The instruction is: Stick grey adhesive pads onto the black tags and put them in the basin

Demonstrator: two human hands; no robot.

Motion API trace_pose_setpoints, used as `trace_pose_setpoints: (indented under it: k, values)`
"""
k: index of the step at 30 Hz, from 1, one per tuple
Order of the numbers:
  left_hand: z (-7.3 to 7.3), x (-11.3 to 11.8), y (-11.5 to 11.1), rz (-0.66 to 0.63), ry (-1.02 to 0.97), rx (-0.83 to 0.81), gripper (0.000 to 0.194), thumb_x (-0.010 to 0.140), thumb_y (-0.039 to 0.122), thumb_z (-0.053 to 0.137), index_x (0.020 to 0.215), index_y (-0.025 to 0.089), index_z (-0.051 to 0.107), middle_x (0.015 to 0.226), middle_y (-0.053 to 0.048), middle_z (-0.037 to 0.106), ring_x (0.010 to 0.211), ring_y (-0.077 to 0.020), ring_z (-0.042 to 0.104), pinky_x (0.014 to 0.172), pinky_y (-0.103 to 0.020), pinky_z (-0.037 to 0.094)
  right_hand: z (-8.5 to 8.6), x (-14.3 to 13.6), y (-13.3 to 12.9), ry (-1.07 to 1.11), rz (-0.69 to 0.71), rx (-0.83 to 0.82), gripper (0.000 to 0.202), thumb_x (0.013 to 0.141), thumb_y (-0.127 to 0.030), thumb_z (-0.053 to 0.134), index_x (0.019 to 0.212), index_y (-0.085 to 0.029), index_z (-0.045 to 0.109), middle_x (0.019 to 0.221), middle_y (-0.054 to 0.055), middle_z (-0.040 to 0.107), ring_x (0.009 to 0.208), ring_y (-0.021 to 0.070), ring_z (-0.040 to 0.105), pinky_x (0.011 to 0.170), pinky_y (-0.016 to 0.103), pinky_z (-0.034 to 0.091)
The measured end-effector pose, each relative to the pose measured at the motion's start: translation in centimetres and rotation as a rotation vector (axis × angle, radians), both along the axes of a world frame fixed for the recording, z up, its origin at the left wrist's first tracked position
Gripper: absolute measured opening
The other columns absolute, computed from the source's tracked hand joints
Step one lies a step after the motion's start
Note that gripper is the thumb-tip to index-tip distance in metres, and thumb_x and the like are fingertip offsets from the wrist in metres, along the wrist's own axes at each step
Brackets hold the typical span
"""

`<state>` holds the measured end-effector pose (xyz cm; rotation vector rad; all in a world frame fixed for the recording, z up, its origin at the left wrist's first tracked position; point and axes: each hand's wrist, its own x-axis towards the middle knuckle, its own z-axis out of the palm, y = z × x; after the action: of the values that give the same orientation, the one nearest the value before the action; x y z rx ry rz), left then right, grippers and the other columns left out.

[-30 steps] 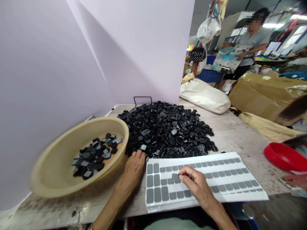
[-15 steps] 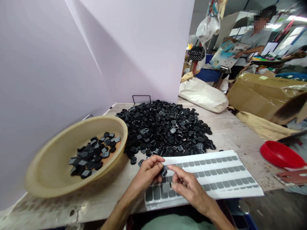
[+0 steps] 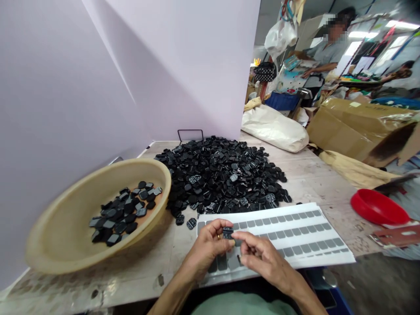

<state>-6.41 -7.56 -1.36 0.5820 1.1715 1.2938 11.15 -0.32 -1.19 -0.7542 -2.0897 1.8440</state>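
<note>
My left hand pinches a small black plastic piece with pale raised markings, its fingers closed around the edges. My right hand is just to the right, its index fingertip at the edge of that piece. Between the thumb and a curled finger of this hand hangs a small grey sticker. Under both hands lies a stack of white sheets carrying rows of grey rounded stickers. A large heap of similar black pieces is spread behind the sheets. Two loose pieces lie left of the stack.
At the left a wide beige basin holds several black pieces, some with grey faces. A red bowl, a white sack and a cardboard box are on the right. Another person stands in the background.
My left hand has turned the black piece so its marked face shows more. The right hand and grey sticker have shifted slightly right over the sheets. The view has swung slightly.
</note>
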Motion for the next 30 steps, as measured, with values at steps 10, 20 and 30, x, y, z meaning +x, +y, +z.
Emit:
trace_pose_setpoints:
  k: [10,20,30]
  values:
    - [-0.2,1.1,0.5,-0.064,-0.051,-0.001,0.037,0.063,0.013,0.071,0.096,0.014,0.054,0.064,0.004,0.058,0.047,-0.0072,0.055,0.040,-0.014,0.032,-0.9,-0.2,-0.1,0.081,-0.288,0.641,0.025,0.092,-0.018,0.044,0.113,-0.020,0.057,0.092,0.004,0.060,0.084,0.0170,0.057,0.074,0.029,0.045]
    - [0.0,1.4,0.6,-0.045,-0.089,-0.015,0.039,0.061,0.011,0.071,0.095,0.014,0.055,0.063,0.005,0.057,0.046,-0.0071,0.056,0.039,-0.014,0.033,-1.0,-0.6,-0.3,0.090,-0.267,0.716,0.022,0.093,-0.014,0.041,0.108,-0.021,0.055,0.087,0.003,0.057,0.078,0.0163,0.054,0.067,0.030,0.044]
    - [-0.4,1.6,0.8,-0.033,-0.086,-0.003,0.038,0.061,0.011,0.072,0.095,0.013,0.054,0.061,0.005,0.058,0.045,-0.0077,0.057,0.039,-0.014,0.035,-1.6,-0.7,-0.5,0.054,-0.260,0.740,0.026,0.093,-0.013,0.039,0.111,-0.024,0.054,0.088,0.003,0.056,0.079,0.0166,0.054,0.067,0.031,0.044]
